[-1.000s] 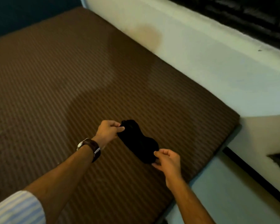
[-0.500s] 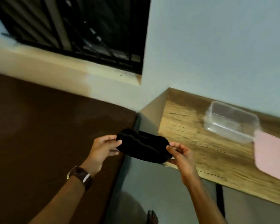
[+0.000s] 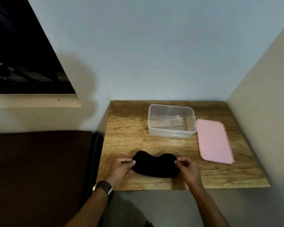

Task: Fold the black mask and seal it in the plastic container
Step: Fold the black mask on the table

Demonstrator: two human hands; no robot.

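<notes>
The black mask point(image 3: 155, 166) lies spread flat on the wooden table point(image 3: 126, 128), near its front edge. My left hand point(image 3: 120, 169) pinches the mask's left end and my right hand point(image 3: 188, 168) pinches its right end. Behind the mask stands the clear plastic container point(image 3: 171, 121), open and with nothing inside. Its pink lid point(image 3: 213, 142) lies flat on the table just right of it.
A brown mattress point(image 3: 39, 169) lies to the left of the table, with a dark gap between them. Walls close the table in at the back and right. A dark window point(image 3: 20, 59) is up at the left.
My view swung from the mattress to the table. Both hands carried the mask across from above the mattress and set it down on the wood, still holding its two ends.
</notes>
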